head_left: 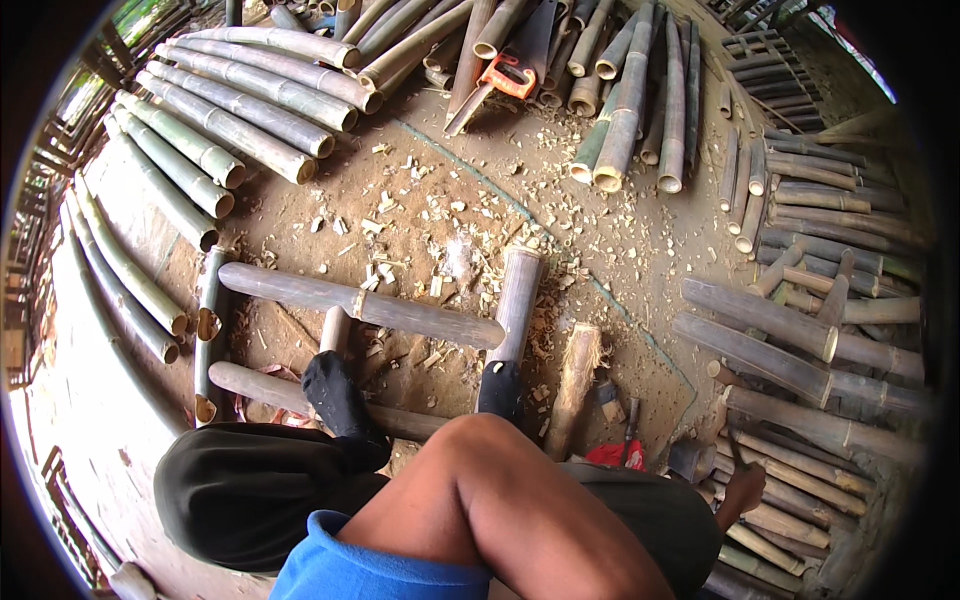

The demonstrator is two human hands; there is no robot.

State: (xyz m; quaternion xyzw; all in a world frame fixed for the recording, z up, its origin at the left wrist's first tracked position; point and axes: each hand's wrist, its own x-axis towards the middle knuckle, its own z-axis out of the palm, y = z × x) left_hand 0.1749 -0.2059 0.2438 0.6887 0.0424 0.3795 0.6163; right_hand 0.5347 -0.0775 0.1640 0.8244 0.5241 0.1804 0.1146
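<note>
Right hand [745, 488] low beyond your trousered right knee [640, 510]; left hand out of view.
Your right wrist angles upward, fingers curled beside a thin dark upright piece [737, 448], though I cannot tell whether they grasp it. Brown bamboo lengths [800, 468] lie stacked just beside that hand. Your bare left arm [490, 470] bends sharply at the elbow across your lap, and past it lies a smooth grey-brown bamboo rail [400, 311].

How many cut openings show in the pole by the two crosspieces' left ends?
2: upper opening, between the ends of the upper crosspiece and lower crosspiece; lower opening, just below the latter's end. Others may be hidden.
</note>
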